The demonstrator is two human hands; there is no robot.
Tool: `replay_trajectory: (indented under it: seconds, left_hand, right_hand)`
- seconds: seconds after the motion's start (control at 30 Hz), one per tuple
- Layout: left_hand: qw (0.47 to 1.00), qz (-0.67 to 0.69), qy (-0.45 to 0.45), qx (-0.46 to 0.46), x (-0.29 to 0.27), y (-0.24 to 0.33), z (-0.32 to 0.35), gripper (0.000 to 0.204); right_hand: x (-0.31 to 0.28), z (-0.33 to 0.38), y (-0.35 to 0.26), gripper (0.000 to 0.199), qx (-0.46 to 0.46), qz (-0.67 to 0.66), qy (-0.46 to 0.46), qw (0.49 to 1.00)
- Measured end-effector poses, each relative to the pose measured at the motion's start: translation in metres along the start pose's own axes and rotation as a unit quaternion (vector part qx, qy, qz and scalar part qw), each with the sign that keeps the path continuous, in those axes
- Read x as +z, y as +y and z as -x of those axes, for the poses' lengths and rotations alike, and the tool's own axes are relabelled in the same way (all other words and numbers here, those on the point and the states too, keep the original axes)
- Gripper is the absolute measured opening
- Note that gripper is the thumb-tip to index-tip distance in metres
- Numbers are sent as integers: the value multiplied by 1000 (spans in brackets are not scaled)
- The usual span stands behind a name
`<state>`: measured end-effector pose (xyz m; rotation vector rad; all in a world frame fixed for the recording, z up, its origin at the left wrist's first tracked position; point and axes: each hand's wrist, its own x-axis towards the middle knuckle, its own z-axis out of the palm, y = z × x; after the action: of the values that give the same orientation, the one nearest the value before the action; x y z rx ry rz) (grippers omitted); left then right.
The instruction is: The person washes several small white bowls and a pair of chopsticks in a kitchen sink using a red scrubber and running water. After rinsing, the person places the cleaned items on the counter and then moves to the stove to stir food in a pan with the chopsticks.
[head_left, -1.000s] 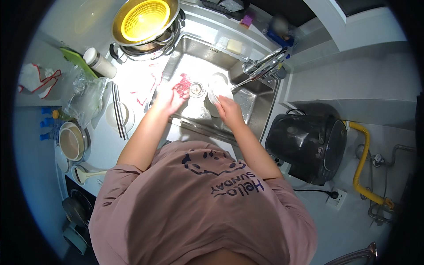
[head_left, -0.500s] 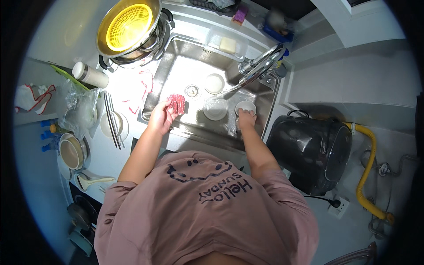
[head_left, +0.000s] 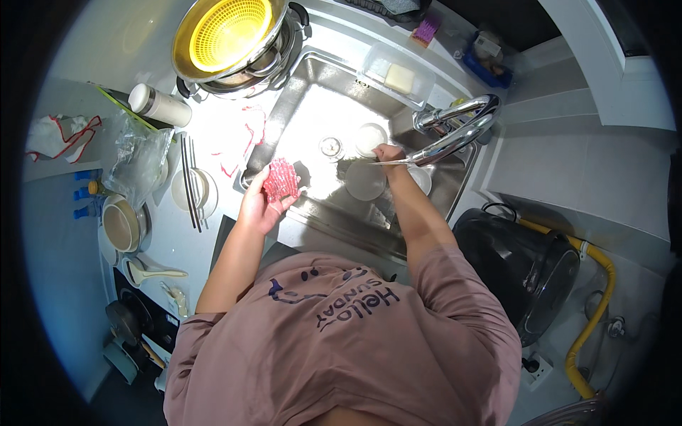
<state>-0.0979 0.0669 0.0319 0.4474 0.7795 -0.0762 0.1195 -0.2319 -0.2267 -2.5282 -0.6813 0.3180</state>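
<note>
My left hand [head_left: 261,211] grips a red, rough-textured dishcloth [head_left: 281,180] over the near left edge of the steel sink [head_left: 334,226]. Farther in, my right hand [head_left: 390,153] has its fingers closed at the right rim of a small white bowl [head_left: 369,137]; the fingertips are partly hidden. Closer to me lies a second pale round dish [head_left: 365,182]. A third white bowl [head_left: 423,179] is partly covered by my right forearm. The faucet [head_left: 455,145] reaches over my right wrist, and a thin stream of water seems to come from it.
Left of the sink, chopsticks [head_left: 190,181] lie across a bowl on a plate [head_left: 208,206]. A steel pot holding a yellow colander [head_left: 231,34] stands at the back left. A clear tray with a pale block [head_left: 399,79] rests behind the sink; a black appliance [head_left: 522,266] sits at right.
My right hand has left the bowl at the sink's right and moved up and left to the far bowl. The red dishcloth stays in my left hand, now turned more upright. The view has shifted.
</note>
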Motion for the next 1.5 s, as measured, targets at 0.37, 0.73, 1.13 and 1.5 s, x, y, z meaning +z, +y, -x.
replay_trajectory:
  seconds: [0.37,0.73,1.13,1.5]
  left_hand:
    - [999,-37,0,8,-2,4,-1,40]
    - [999,-32,-12,-10,-13,0,-3,40]
    - [753,-586,-175,243,27,-33,-13,18]
    - [669,-609,-245,349,56,-42,12,23]
  right_hand:
    - [-9,6,-13,14,13,46,-47,998]
    - [-88,53,-70,27,440,-664,64,602]
    - [-154,179,-200,39,65,-115,134,982]
    - [-161,125,-281,50,-74,-211,217,950]
